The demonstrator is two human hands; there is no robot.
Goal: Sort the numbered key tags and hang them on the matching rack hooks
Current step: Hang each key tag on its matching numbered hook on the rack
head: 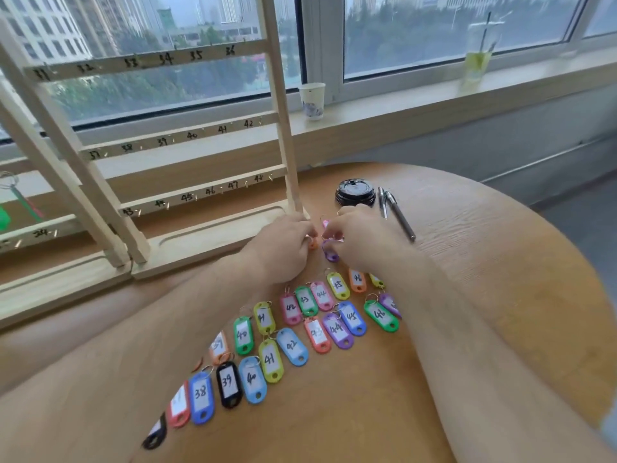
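Several coloured numbered key tags lie in two curved rows on the wooden table (484, 279), among them a blue 38 (201, 401), a black 39 (229, 384) and a green 46 (381, 315). Beyond the rows, by the rack's base, my left hand (283, 248) has its fingers curled over a small orange tag (313, 242). My right hand (359, 238) pinches a pink tag (326, 224), with a purple tag (330, 252) lying just under it. The wooden rack (187, 135) stands at the left with numbered bars 31–36, 37–42, 43–48; its hooks look bare.
A black cup lid (355, 192) and two pens (397, 213) lie beyond my right hand. A paper cup (313, 101) and a plastic drink cup with a straw (477, 58) stand on the window sill. A second rack part (30, 233) shows at far left.
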